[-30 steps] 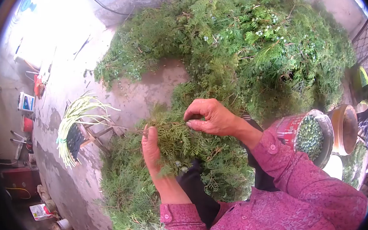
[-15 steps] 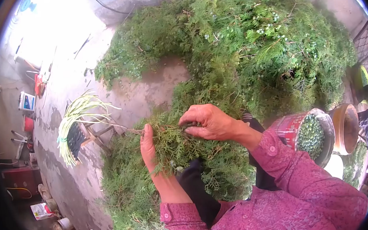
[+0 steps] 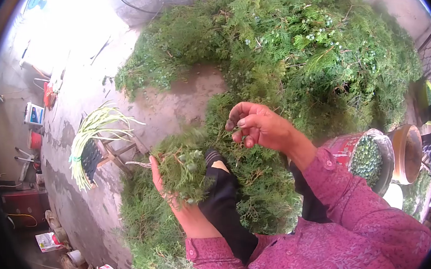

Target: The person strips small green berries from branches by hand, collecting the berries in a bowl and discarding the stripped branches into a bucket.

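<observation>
My left hand [image 3: 159, 179] is closed around a leafy arborvitae branch [image 3: 180, 162], and its thumb stands up along the near side. Pale green cones [image 3: 191, 162] show among the branch's flat scaly sprays, part of which is blurred. Apart from the branch, to its upper right, is my right hand [image 3: 261, 126]. Its fingers are curled with thumb and fingertips close together; whatever small thing may sit between them I cannot make out. Dark stains mark the fingertips.
A large heap of cut branches [image 3: 291, 63] spreads ahead, with more around my legs. At right stands a red bucket [image 3: 337, 150] holding green cones [image 3: 365, 160], beside a brown bucket [image 3: 407, 152]. Long green stems [image 3: 87, 139] lie over a small stool at left.
My right hand has come away from the branch, up and to the right. The left hand has drawn the branch slightly left and turned it, so its cones show.
</observation>
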The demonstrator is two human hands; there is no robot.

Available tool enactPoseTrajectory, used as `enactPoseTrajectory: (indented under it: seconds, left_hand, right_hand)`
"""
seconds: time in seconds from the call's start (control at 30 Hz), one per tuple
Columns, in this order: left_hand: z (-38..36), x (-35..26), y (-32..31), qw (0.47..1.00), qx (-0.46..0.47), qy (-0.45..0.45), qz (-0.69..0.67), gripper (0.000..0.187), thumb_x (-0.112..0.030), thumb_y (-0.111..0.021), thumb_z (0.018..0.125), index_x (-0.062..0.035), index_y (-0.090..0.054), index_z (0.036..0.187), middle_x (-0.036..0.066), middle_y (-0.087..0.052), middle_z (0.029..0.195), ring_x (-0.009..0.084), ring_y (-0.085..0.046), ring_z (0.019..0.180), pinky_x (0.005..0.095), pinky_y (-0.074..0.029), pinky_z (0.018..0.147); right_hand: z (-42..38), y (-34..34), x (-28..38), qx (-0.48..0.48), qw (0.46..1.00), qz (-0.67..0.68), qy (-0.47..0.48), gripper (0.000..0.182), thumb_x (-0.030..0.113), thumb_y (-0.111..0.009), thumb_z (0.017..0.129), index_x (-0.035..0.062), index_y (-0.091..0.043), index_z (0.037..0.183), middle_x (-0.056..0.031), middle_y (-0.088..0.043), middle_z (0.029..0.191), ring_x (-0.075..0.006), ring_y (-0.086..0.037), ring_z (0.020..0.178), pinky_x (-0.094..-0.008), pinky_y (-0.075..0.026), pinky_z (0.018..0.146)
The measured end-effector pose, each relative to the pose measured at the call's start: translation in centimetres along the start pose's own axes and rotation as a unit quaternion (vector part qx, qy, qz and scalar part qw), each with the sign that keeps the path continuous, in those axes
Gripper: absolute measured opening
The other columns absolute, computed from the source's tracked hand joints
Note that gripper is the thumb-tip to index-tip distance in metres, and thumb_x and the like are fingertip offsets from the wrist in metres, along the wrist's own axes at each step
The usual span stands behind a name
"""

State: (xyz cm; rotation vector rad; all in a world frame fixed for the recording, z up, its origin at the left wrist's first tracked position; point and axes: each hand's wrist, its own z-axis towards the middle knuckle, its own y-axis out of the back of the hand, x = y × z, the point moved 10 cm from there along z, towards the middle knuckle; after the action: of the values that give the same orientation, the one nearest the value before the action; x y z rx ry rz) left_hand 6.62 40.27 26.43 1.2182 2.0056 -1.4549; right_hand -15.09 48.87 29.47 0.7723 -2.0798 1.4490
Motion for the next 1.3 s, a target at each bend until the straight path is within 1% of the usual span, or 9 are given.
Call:
enactPoseTrajectory:
  seconds: [0.1,0.23,0.4,0.5,0.53,0.73,0.8,0.9,1.3]
  left_hand:
    - [0.4,0.4,0.4,1.0,0.015,0.009,-0.011,0.033,-0.034,-0.045,0.091,-0.0037,-0.056,0.097,0.007,-0.061,0.077,0.0154,-0.06,0.06,0.0265,-0.051,0.052]
    - [0.2,-0.4,0.4,0.998,-0.027,-0.05,0.038,0.026,-0.034,-0.049,0.089,-0.0091,-0.057,0.085,0.002,-0.056,0.066,0.0134,-0.056,0.057,0.0285,-0.048,0.051]
    - [-0.5,0.9,-1.4,0.999,-0.025,0.02,-0.025,0.026,-0.034,-0.049,0.089,-0.0094,-0.056,0.083,0.002,-0.056,0.068,0.0135,-0.055,0.056,0.0272,-0.047,0.05]
    - [-1.1,1.0,-2.1,0.998,-0.051,0.01,-0.031,0.026,-0.033,-0.048,0.089,-0.0094,-0.056,0.082,0.002,-0.057,0.069,0.0138,-0.056,0.056,0.0266,-0.047,0.049]
    - [-0.9,1.3,-2.6,0.999,-0.01,0.019,-0.039,0.025,-0.033,-0.048,0.09,-0.0089,-0.055,0.085,0.004,-0.058,0.073,0.0154,-0.057,0.061,0.0288,-0.048,0.053]
    - [-1.7,1.8,-4.2,0.997,0.001,0.055,-0.052,0.027,-0.034,-0.048,0.089,-0.0073,-0.054,0.093,0.008,-0.059,0.083,0.0211,-0.059,0.073,0.0354,-0.05,0.066]
    - [-1.3,2.0,-3.9,0.996,0.018,0.062,-0.054,0.028,-0.034,-0.048,0.089,-0.0069,-0.054,0.093,0.009,-0.059,0.084,0.0215,-0.059,0.074,0.0356,-0.05,0.067]
    - [-1.6,2.6,-4.2,0.993,0.036,0.09,-0.067,0.029,-0.034,-0.049,0.089,-0.0064,-0.054,0.095,0.009,-0.059,0.085,0.0221,-0.059,0.076,0.036,-0.05,0.069]
    - [-1.7,3.2,-4.1,0.988,0.053,0.125,-0.074,0.03,-0.033,-0.052,0.087,-0.0046,-0.055,0.096,0.011,-0.061,0.09,0.0227,-0.06,0.078,0.0362,-0.05,0.07]
  right_hand:
    - [0.8,0.3,-1.8,0.023,0.999,0.009,-0.029,0.008,0.011,-0.051,0.086,0.0048,-0.053,0.09,-0.0041,-0.058,0.073,-0.0097,-0.057,0.056,-0.0184,-0.043,0.042]
    - [1.3,0.6,-2.9,0.058,0.998,-0.003,-0.032,0.013,0.017,-0.052,0.089,0.005,-0.054,0.09,-0.0038,-0.058,0.073,-0.0094,-0.057,0.055,-0.0195,-0.043,0.041]
    - [1.3,-0.5,-4.1,0.028,0.996,-0.015,-0.082,0.025,0.021,-0.059,0.085,0.0058,-0.051,0.103,-0.0031,-0.058,0.082,-0.0118,-0.06,0.07,-0.0211,-0.048,0.052]
    - [1.5,-1.7,-5.3,0.065,0.992,0.033,-0.103,0.036,0.02,-0.063,0.082,0.0064,-0.049,0.112,-0.0025,-0.058,0.085,-0.0127,-0.06,0.079,-0.0228,-0.049,0.06]
    - [1.5,-1.8,-5.3,0.065,0.992,0.033,-0.102,0.036,0.02,-0.063,0.082,0.0064,-0.049,0.112,-0.0025,-0.058,0.085,-0.0127,-0.06,0.079,-0.0228,-0.049,0.06]
    - [1.8,-1.7,-4.6,0.064,0.995,-0.047,-0.064,0.049,0.016,-0.069,0.076,0.0055,-0.046,0.117,-0.0035,-0.056,0.098,-0.0127,-0.06,0.082,-0.0227,-0.049,0.062]
    - [2.0,-2.3,-4.6,0.104,0.991,-0.073,-0.049,0.05,0.013,-0.069,0.074,0.0051,-0.046,0.118,-0.0057,-0.052,0.105,-0.0122,-0.06,0.081,-0.0228,-0.049,0.062]
    - [1.7,-2.3,-4.3,0.081,0.992,-0.094,-0.029,0.049,0.012,-0.067,0.074,0.0053,-0.046,0.118,-0.0075,-0.051,0.106,-0.011,-0.06,0.078,-0.0227,-0.049,0.062]
    - [0.5,-4.1,-2.8,0.149,0.978,-0.144,-0.019,0.038,0.01,-0.059,0.077,0.0071,-0.049,0.114,0.0008,-0.052,0.075,-0.0071,-0.054,0.064,-0.0207,-0.045,0.058]
